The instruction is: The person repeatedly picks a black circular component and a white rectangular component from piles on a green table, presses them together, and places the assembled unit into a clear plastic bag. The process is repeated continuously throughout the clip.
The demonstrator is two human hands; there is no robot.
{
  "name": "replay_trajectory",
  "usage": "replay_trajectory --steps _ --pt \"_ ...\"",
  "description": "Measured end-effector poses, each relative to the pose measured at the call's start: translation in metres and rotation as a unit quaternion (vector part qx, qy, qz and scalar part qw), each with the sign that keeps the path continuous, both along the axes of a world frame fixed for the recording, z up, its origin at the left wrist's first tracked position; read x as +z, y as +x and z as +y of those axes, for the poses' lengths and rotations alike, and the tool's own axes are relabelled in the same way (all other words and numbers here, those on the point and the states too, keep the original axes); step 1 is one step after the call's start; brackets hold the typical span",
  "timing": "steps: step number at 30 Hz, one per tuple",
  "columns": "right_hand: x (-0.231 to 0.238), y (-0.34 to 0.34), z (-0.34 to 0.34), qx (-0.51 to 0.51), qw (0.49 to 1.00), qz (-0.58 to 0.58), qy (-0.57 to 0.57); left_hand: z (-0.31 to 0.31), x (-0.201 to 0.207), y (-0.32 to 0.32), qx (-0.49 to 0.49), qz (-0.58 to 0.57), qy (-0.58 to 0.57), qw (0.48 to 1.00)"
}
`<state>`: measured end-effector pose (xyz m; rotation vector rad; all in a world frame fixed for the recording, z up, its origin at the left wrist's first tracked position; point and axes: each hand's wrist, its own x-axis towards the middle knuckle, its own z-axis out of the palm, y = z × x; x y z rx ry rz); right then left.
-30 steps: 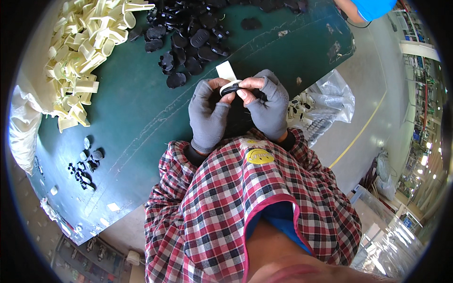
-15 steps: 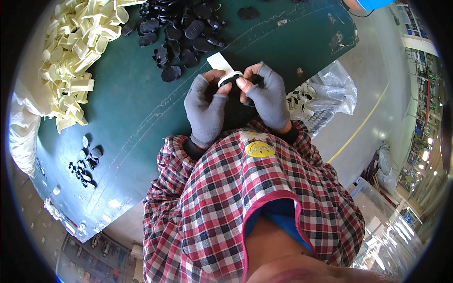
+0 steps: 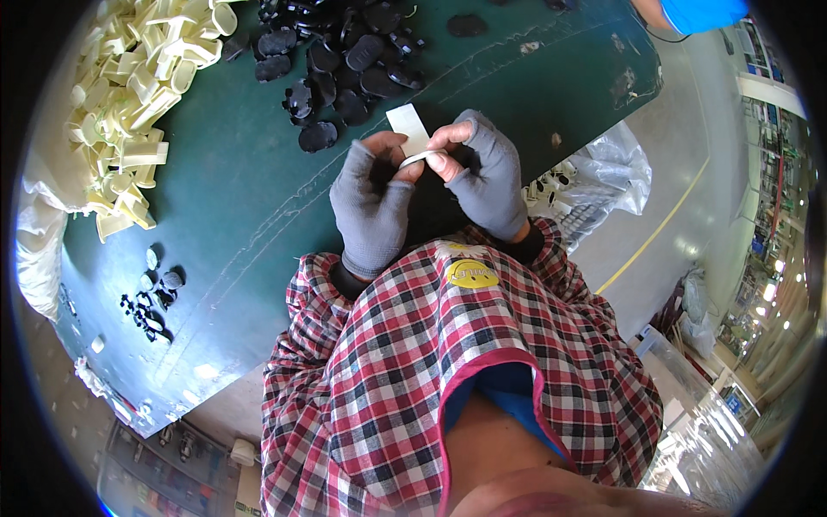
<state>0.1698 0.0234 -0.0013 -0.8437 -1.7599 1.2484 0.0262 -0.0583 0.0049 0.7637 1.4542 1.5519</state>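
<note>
A cream plastic part with a flat rectangular tab and a rounded rim is held between both hands above the green table. My left hand, in a grey fingerless glove, pinches the left side of its rim between thumb and fingers. On the other side my right hand, gloved the same way, grips the rim with thumb and fingertips. The tab points away from me. Whether a black piece sits inside the rim is hidden by my fingers. Beyond the hands lies a heap of black oval plastic pieces.
Many cream parts are heaped at the far left of the green table. A small cluster of black pieces lies near left. A clear plastic bag with finished-looking parts is at right. Another person's blue sleeve shows at top right.
The cream part has tilted in my fingers, so its rim shows edge-on and the black inside is no longer visible. My right fingers have shifted onto the rim's far side.
</note>
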Motion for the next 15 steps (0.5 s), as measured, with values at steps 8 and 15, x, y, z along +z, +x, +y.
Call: replay_trajectory --steps 8,15 --pt "-0.001 -0.003 -0.004 -0.017 0.998 -0.022 0.048 0.002 -0.005 -0.006 -0.020 0.158 -0.017 0.987" --pt "0.012 0.007 -0.011 -0.016 0.972 -0.110 0.207 -0.003 -0.004 0.000 -0.028 0.122 0.078 0.989"
